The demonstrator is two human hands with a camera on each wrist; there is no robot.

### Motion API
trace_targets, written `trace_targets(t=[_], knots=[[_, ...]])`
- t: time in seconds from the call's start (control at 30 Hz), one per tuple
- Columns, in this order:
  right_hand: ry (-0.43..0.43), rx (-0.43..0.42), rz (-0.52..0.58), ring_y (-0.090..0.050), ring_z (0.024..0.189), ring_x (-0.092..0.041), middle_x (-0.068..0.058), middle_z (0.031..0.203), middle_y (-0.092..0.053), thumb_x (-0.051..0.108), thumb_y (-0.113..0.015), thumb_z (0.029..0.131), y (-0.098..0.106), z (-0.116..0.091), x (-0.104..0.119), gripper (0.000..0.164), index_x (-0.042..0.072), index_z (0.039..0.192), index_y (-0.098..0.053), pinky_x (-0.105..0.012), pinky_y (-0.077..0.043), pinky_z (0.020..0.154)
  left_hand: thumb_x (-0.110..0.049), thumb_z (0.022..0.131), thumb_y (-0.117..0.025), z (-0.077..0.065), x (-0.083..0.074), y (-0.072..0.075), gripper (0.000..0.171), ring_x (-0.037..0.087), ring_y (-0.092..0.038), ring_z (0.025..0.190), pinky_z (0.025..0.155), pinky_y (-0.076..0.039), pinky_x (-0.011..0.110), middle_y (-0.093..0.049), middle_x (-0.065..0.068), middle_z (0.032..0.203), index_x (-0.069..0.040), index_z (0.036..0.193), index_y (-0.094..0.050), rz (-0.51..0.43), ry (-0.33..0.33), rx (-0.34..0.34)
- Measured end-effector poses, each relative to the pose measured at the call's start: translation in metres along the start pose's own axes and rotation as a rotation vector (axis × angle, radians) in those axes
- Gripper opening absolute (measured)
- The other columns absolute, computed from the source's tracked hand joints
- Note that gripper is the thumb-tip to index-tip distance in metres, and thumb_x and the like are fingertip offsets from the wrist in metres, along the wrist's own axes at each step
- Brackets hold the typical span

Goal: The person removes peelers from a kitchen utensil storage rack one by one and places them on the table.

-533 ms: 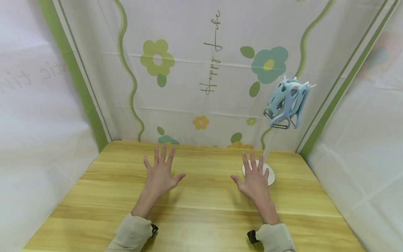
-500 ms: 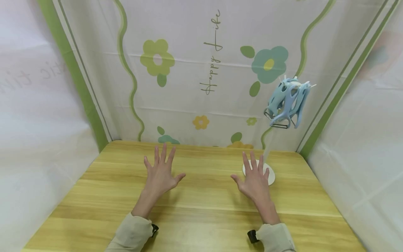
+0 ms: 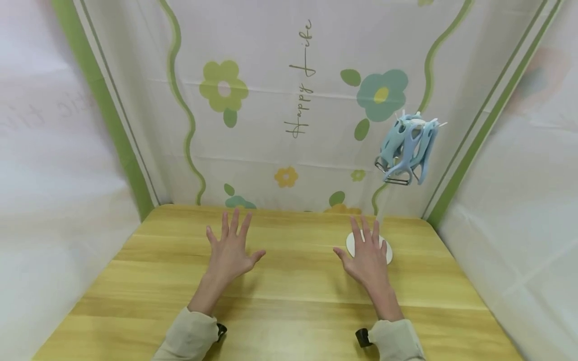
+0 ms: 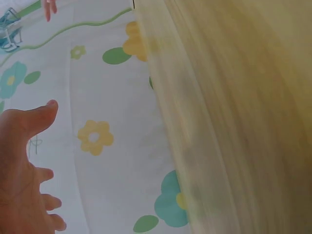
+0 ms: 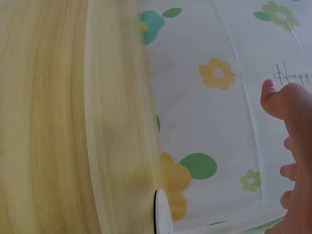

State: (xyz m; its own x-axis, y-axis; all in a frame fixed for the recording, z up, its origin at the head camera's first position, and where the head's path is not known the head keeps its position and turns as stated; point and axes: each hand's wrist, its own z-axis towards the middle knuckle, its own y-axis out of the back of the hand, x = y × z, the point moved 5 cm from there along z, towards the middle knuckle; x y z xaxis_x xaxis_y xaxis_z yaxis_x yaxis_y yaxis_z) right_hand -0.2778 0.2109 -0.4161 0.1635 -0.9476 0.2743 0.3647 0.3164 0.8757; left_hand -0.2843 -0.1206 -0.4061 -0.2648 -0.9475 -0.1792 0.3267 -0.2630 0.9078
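My left hand [image 3: 229, 256] is held over the left half of the wooden table [image 3: 289, 281], fingers spread and holding nothing. On the other side, my right hand [image 3: 368, 260] is spread the same way and holds nothing. It overlaps the round white base [image 3: 387, 250] of a stand in the head view, hiding part of it; I cannot tell whether they touch. High on that stand hang several light blue Y-shaped peelers [image 3: 408, 148] with metal blades, hooked around its top. The left wrist view shows them small in its upper corner.
A white curtain [image 3: 262, 135] printed with flowers and lettering closes off the back of the table. White cloth side panels [image 3: 519, 240] rise at left and right. Black wrist straps [image 3: 363, 338] show at both sleeves.
The head view has shifted slightly, so the curtain and the stand appear a little further left. My right hand appears slightly further right against the base. Both hands stay spread.
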Motion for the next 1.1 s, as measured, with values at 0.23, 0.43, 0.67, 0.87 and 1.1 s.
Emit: trace_targets(t=[0.23,0.43,0.67,0.87,1.1], knots=[[-0.019,0.002,0.015,-0.005,0.151,-0.05,-0.016,0.167,-0.015,0.059,-0.061,0.091,0.0,-0.006,-0.009,0.093,0.02,0.161,-0.013,-0.079,-0.022,0.107,-0.063,0.082,-0.07,-0.003,-0.001,-0.004,0.103,0.045,-0.004,0.153,0.107,-0.01,0.084,-0.005,0.015,0.168,-0.015,0.16,-0.021,0.009,-0.002,0.003],[-0.021,-0.049,0.031,-0.012,0.15,-0.051,-0.021,0.164,-0.02,0.049,-0.068,0.09,0.005,-0.004,-0.015,0.092,0.013,0.159,-0.019,-0.078,-0.03,0.104,-0.061,0.083,-0.07,-0.002,-0.003,-0.005,0.101,0.046,-0.004,0.153,0.106,-0.013,0.084,-0.008,0.018,0.167,-0.013,0.159,-0.023,-0.006,-0.019,0.013],[-0.032,-0.24,0.253,-0.035,0.139,-0.052,-0.029,0.154,-0.035,0.02,-0.073,0.09,0.032,0.008,-0.023,0.081,0.002,0.155,-0.027,-0.07,-0.04,0.101,-0.04,0.089,-0.074,0.007,-0.005,0.004,0.091,0.047,-0.017,0.15,0.107,-0.022,0.08,-0.02,0.024,0.163,-0.007,0.157,-0.023,-0.184,-0.081,-0.024],[-0.117,-0.295,0.371,-0.043,0.132,-0.052,-0.031,0.148,-0.041,0.013,-0.067,0.094,0.051,0.025,-0.043,0.069,-0.003,0.151,-0.032,-0.065,-0.039,0.107,-0.034,0.099,-0.063,0.01,-0.011,0.005,0.082,0.045,-0.019,0.15,0.112,-0.021,0.074,-0.019,0.026,0.163,0.002,0.156,-0.016,-0.388,-0.089,0.083],[-0.236,-0.23,0.6,-0.04,0.142,-0.043,-0.027,0.152,-0.04,0.015,-0.061,0.099,0.072,0.063,-0.067,0.069,0.001,0.156,-0.024,-0.054,-0.04,0.113,-0.032,0.101,-0.06,0.026,-0.027,0.012,0.075,0.044,-0.031,0.146,0.117,-0.03,0.059,-0.03,0.027,0.158,0.006,0.153,-0.023,-0.553,-0.137,0.115]])
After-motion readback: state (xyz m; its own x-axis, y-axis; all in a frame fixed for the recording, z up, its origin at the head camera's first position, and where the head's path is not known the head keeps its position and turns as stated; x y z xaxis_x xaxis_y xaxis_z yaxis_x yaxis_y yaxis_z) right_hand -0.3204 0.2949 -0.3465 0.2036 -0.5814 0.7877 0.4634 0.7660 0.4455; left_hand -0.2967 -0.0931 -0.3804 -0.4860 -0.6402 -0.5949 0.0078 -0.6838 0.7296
